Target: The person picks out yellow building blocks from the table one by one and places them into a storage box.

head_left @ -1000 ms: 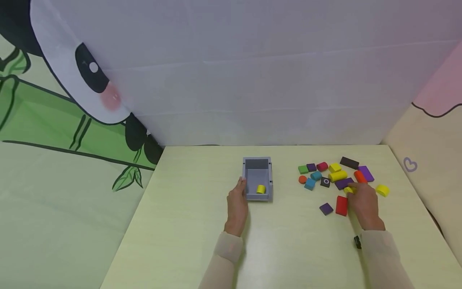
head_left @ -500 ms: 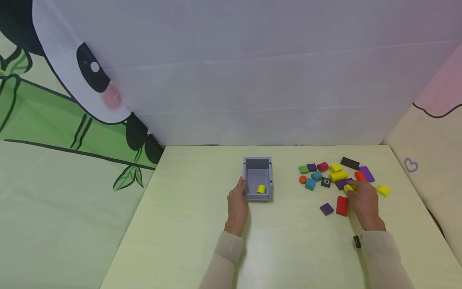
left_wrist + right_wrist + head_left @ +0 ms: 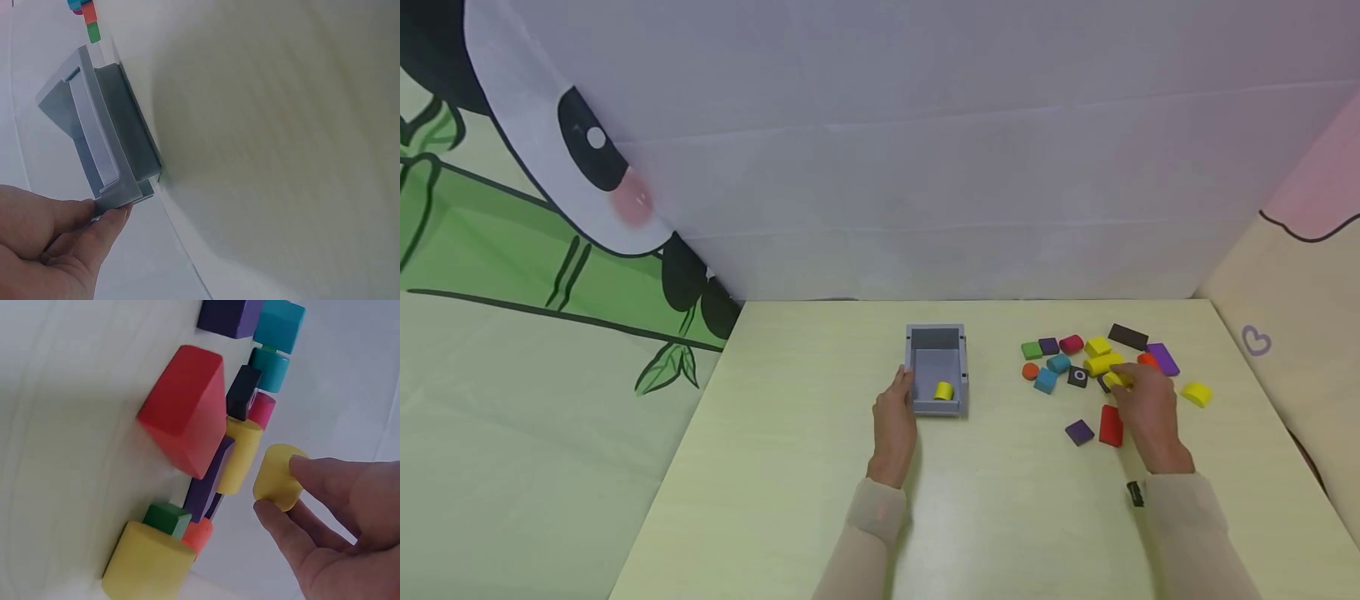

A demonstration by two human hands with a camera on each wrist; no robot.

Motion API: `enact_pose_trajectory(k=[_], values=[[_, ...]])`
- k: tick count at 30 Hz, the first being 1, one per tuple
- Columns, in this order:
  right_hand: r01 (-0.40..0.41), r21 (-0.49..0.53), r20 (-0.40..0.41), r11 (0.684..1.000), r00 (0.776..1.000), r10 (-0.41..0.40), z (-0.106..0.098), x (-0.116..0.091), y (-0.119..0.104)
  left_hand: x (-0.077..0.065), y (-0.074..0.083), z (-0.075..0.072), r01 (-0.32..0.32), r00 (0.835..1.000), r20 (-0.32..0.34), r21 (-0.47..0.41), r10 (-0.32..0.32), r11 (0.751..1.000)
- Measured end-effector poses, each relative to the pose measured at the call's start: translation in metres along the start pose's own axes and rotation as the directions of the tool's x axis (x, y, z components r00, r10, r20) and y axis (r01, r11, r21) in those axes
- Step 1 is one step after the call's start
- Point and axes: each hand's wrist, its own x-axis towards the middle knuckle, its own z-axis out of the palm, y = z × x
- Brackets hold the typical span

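Across the back of my head view hangs a printed cloth (image 3: 940, 167), and the pale tabletop (image 3: 790, 400) meets it at the far edge. The grey box (image 3: 935, 367) sits near that far edge, a little left of the middle, its opening facing up. I see the left hand (image 3: 894, 429) clamped on the box, thumb and fingers pinching its wall (my left wrist view shows this best). The right hand (image 3: 1150, 408), well apart from the left, is toward the far right corner, among loose blocks. Of these, the red block (image 3: 1111, 426) lies just left of the right wrist, and the black block (image 3: 1127, 337) is closest to the far edge. Smaller is the yellow half-round (image 3: 1197, 394), nearest the right edge. Then comes the yellow piece (image 3: 275, 478), pinched between right thumb and fingers; I cannot tell its height above the tabletop. Smaller again, a yellow block (image 3: 943, 391) lies inside the box, toward its near end. The orange disc (image 3: 1031, 372) lies at the cluster's left side.
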Motion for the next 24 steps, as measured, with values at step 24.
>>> enact_pose_trajectory(k=[24], values=[[0.073, 0.052, -0.022, 0.996, 0.997, -0.072, 0.014, 0.000, -0.025, 0.000, 0.000, 0.000, -0.007, 1.000, -0.018, 0.023, 0.007, 1.000]])
